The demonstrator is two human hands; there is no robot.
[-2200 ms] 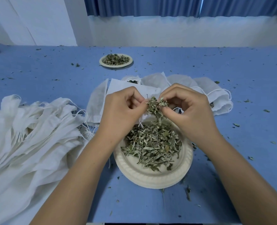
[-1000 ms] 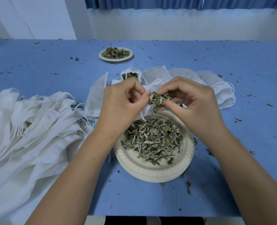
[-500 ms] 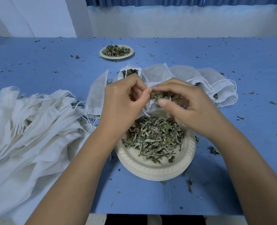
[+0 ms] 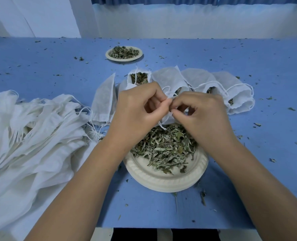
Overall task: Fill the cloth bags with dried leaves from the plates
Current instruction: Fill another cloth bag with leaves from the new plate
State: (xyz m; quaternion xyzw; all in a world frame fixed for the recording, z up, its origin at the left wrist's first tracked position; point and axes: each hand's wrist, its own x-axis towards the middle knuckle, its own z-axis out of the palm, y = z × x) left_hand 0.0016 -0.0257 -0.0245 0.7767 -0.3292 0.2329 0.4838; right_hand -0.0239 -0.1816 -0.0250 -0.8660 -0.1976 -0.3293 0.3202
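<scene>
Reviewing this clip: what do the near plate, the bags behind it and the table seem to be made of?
Near plate: likely moulded paper pulp, judging by its matte cream look and pressed ribbed rim.
Bags: thin white cloth with a fine weave. It is slightly see-through, and string drawcords run through the mouths.
Table: a smooth, matte blue surface. Whether it is cloth or laminate cannot be told.

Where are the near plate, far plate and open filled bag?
near plate (image 4: 161, 183), head view, bare front rim.
far plate (image 4: 124, 60), head view, front rim.
open filled bag (image 4: 129, 80), head view, white left wall.
</scene>
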